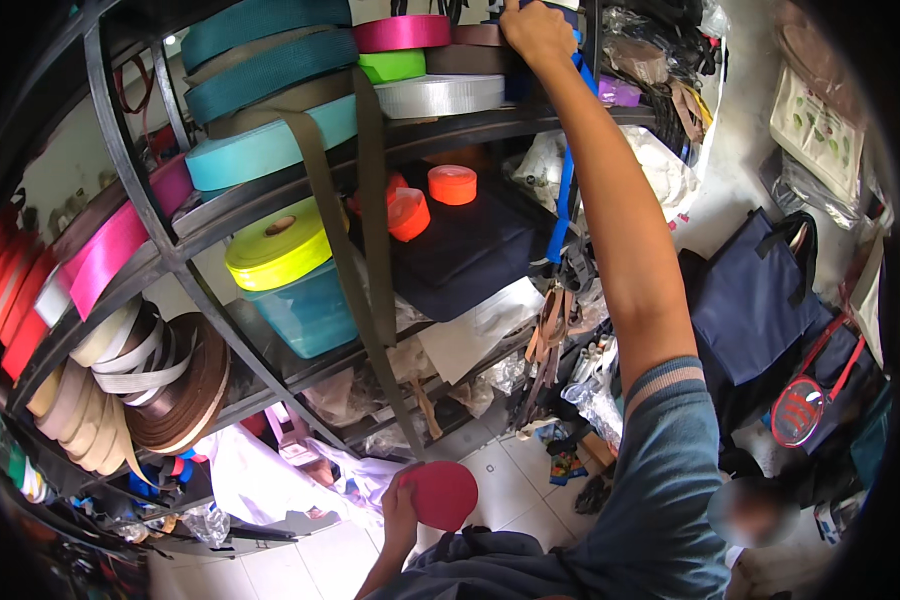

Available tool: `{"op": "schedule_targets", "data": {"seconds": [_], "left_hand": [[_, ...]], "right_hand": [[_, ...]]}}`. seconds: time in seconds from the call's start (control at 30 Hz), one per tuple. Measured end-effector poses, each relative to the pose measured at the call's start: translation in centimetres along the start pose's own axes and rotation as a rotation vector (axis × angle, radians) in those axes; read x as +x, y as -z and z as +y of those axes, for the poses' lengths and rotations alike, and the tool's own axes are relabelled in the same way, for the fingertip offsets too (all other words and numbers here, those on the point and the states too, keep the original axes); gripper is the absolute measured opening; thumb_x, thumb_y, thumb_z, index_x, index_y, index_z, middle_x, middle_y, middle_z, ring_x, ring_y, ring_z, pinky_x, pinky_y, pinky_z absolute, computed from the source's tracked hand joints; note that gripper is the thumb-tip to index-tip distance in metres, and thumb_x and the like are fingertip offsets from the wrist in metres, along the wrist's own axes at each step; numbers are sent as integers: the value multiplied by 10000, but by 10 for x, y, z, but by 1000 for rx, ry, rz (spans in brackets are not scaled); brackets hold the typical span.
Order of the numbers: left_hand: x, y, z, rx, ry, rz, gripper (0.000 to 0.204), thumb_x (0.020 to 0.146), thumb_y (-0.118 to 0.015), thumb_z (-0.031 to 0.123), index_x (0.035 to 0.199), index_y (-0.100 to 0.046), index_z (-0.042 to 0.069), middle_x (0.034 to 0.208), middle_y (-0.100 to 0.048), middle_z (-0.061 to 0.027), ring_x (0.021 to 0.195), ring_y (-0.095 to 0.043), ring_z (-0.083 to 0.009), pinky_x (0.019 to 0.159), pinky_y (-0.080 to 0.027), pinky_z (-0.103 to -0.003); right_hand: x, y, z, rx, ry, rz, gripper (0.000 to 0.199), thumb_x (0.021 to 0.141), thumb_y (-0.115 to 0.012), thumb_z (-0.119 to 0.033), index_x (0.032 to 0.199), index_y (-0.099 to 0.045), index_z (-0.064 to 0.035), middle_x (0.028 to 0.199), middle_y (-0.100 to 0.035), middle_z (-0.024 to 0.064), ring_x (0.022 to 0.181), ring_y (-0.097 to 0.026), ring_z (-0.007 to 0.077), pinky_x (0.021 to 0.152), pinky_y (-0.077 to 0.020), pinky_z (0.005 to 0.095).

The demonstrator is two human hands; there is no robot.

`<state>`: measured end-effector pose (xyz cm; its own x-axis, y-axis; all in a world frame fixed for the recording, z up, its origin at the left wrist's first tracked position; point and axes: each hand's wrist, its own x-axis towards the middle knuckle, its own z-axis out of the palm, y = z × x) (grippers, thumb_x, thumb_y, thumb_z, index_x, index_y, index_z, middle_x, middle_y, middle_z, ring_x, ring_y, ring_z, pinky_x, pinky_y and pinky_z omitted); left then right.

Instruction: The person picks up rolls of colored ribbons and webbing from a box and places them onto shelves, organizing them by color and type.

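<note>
My left hand, low in the middle, grips a round, flat red roll that looks like wound webbing. My right arm stretches up to the top shelf. There my right hand is curled beside a brown roll, its fingertips partly cut off by the upper edge; what it grips cannot be made out. A blue strap hangs just below that hand. On the same shelf stand a pink roll, a green roll, a silver roll and stacked teal rolls.
A black metal shelf frame fills the left and centre. Dark straps dangle from it over a yellow roll and a teal bin. Navy bags hang at right. Another person is at lower right. Loose items lie on the tiled floor.
</note>
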<state>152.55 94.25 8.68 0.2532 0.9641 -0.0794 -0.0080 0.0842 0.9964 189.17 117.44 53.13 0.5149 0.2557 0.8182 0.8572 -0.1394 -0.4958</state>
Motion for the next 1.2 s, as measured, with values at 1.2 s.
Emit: {"op": "schedule_targets", "data": {"seconds": [1.2], "left_hand": [[57,-30,137,373,-640,-411,263,896,-496,42,1141,-584,9,1064,-609,-145,981,-602,-250,863,-445,-310]], "right_hand": [[-407,153,80,839,-390,-1132,525,727,-787,-188,1164,-540,-35,971,-669,150,891,-663,204,777,-534,331]]}}
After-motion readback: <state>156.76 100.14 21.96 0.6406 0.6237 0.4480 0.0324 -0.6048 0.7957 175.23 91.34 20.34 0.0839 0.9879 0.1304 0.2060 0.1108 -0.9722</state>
